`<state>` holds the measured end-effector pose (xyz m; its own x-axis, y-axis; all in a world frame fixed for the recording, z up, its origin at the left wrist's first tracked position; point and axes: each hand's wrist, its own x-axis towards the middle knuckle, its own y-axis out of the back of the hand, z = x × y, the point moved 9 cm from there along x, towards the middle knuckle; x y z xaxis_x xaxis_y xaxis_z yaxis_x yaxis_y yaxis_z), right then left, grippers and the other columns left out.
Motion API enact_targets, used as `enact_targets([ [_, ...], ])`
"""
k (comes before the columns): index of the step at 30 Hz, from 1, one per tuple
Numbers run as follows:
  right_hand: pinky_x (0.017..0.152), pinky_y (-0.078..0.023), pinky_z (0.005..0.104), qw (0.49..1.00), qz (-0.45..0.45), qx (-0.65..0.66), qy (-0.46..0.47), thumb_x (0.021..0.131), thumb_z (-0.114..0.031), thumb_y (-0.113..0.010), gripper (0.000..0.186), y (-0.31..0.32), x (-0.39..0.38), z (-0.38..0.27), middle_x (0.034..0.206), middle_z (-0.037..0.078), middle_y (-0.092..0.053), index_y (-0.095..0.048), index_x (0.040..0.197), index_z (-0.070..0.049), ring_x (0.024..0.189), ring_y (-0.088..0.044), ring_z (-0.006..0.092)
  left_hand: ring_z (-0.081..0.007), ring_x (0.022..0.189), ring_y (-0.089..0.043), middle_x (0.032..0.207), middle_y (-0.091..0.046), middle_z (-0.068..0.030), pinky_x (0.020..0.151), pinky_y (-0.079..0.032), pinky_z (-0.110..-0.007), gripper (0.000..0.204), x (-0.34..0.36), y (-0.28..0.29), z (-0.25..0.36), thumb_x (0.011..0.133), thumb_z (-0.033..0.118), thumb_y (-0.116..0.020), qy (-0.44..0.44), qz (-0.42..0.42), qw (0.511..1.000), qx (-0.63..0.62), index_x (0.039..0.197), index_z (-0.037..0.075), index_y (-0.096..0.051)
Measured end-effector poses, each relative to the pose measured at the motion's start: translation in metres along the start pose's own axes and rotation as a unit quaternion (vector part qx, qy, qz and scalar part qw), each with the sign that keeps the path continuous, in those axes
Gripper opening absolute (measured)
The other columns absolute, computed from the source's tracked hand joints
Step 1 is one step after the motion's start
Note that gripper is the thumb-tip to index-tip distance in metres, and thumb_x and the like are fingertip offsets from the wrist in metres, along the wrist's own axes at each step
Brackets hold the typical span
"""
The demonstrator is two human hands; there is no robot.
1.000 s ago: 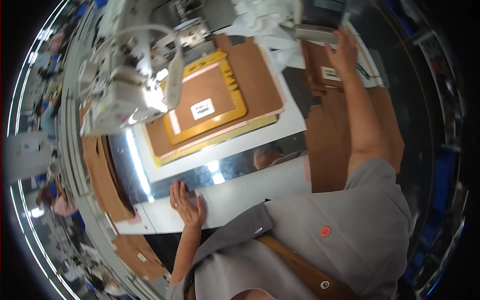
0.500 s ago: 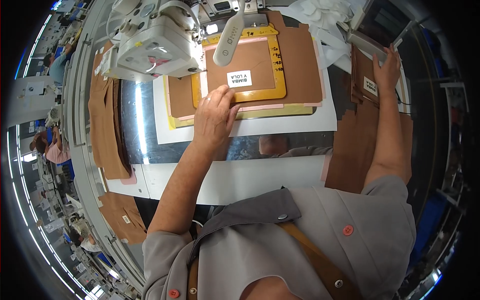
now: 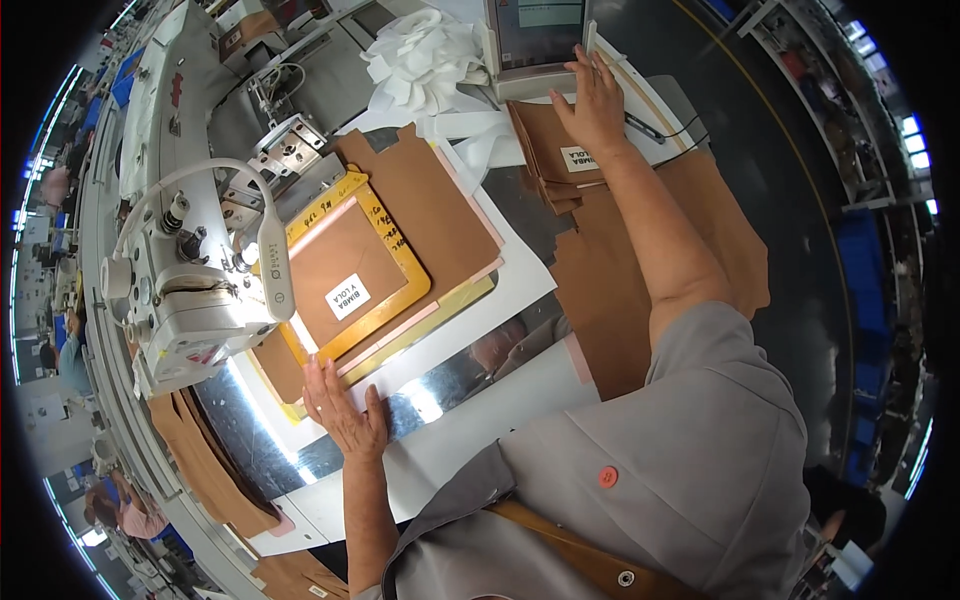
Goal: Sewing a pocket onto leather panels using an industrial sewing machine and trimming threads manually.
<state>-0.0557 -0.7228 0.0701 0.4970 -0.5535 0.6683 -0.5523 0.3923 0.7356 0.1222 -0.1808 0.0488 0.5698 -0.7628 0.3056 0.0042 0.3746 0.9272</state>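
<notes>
My left hand (image 3: 343, 410) lies with its fingers outstretched at the near corner of a yellow clamp frame (image 3: 408, 290). Inside the frame is a flat brown piece (image 3: 345, 245) bearing a white printed label (image 3: 348, 297). It sits under the head of a white sewing machine (image 3: 195, 310). My right hand (image 3: 597, 112) is raised with fingers spread, its fingertips at the right edge of a screen (image 3: 540, 35). Below its wrist, a stack of brown pieces (image 3: 545, 135) carries another white label (image 3: 578, 159). Neither hand holds anything that I can see.
More brown pieces hang over the table's right side (image 3: 690, 230) and lie along its left side (image 3: 210, 465). White crumpled material (image 3: 425, 60) is heaped behind the frame. A dark pen-like tool (image 3: 645, 127) with a cable lies beside my right forearm. Shelving stands at far right.
The view has turned toward the right, bringing the screen into fuller sight. My left hand has slid from the frame's near bar to its near left corner. My right hand remains by the screen.
</notes>
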Motion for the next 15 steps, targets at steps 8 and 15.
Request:
enact_targets([
  [8, 0.115, -0.035, 0.0564, 1.000, -0.023, 0.000, -0.020, 0.092, -0.034, -0.074, 0.055, 0.001, -0.007, 0.011, 0.156, 0.010, -0.051, -0.053, 0.136, -0.009, 0.151, -0.037, 0.0347, -0.0426, 0.152, -0.031, 0.164, -0.033, -0.0248, 0.122, -0.018, -0.057, 0.069, -0.062, 0.021, -0.057, 0.106, 0.054, -0.042, 0.111, 0.037, 0.991, 0.068, 0.155, 0.005, -0.041],
  [15, 0.114, -0.036, 0.0570, 0.998, -0.048, -0.011, -0.033, 0.093, -0.036, -0.074, 0.058, -0.010, -0.005, 0.009, 0.159, 0.008, -0.049, -0.052, 0.139, -0.009, 0.152, -0.036, 0.0339, -0.0405, 0.149, -0.033, 0.165, -0.032, -0.0242, 0.120, -0.022, -0.055, 0.071, -0.081, 0.026, -0.064, 0.106, 0.057, -0.035, 0.152, 0.067, 0.983, 0.083, 0.154, 0.005, -0.042],
])
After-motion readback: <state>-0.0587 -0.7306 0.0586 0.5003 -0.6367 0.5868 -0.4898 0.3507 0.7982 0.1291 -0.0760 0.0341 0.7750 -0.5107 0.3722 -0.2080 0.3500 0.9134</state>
